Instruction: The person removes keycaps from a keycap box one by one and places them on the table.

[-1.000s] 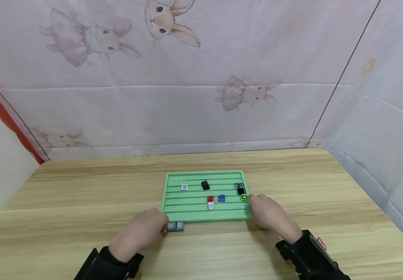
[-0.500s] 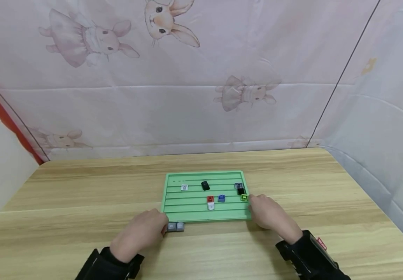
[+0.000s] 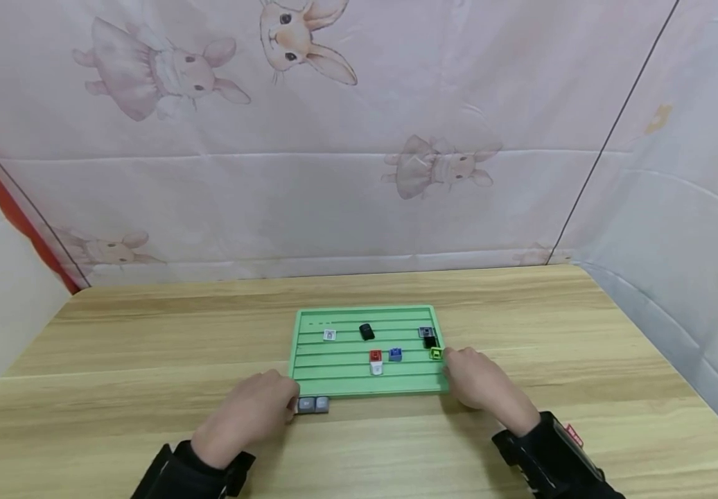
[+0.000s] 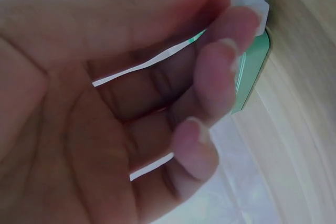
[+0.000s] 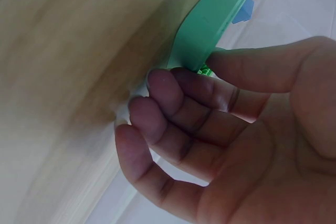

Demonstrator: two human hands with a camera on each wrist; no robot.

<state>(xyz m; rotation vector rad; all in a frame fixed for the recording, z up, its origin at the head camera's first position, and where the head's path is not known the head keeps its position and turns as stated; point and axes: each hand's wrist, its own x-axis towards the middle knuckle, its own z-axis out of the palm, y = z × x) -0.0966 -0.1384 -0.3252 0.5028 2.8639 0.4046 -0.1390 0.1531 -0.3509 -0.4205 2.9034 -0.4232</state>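
Observation:
A shallow green tray (image 3: 334, 384) with ridges across it lies on the table. Two grey keycaps (image 3: 314, 405) sit side by side against its front edge, near the left corner. My left hand (image 3: 253, 414) is at their left end, its thumb and index fingertip pinching a pale grey keycap (image 4: 248, 6); the other fingers curl loosely. At the tray's right side, my right hand (image 3: 477, 380) holds the rim between thumb and index finger, seen in the right wrist view at the tray wall (image 5: 202, 30). A lime green keycap (image 3: 436, 353) lies just inside, close to that thumb.
On the tray lie a white keycap (image 3: 330, 335), a black one (image 3: 366, 331), a red one (image 3: 375, 355) touching another white one (image 3: 376, 369), and a blue one (image 3: 395, 355). Dark keycaps (image 3: 426, 333) sit near its right edge. A rabbit-print cloth (image 3: 334, 208) hangs behind the table (image 3: 147, 346).

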